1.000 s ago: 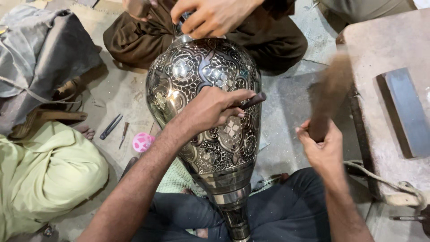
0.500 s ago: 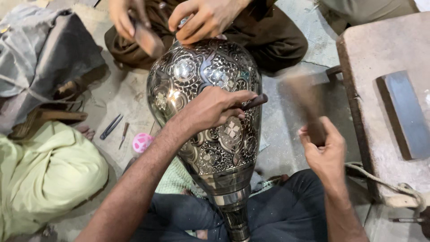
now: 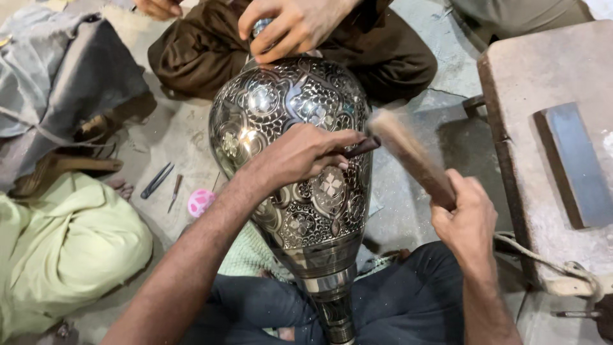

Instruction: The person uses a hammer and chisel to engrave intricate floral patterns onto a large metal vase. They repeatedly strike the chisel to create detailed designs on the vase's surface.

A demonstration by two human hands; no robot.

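Legs in dark trousers [image 3: 408, 306] cradle the narrow end of a large engraved metal vase [image 3: 297, 160] lying on its side; its body already looks covered in floral pattern, so I judge the work far along, though how much is left cannot be told. On its flank, the left hand [image 3: 300, 156] pinches a thin chisel [image 3: 361, 148], while the right hand [image 3: 469, 220] is clenched around a blurred wooden mallet [image 3: 408, 156] by the chisel's end. Farther off, another person's hand [image 3: 290, 25] covers the vase's far end, so its inside is hidden.
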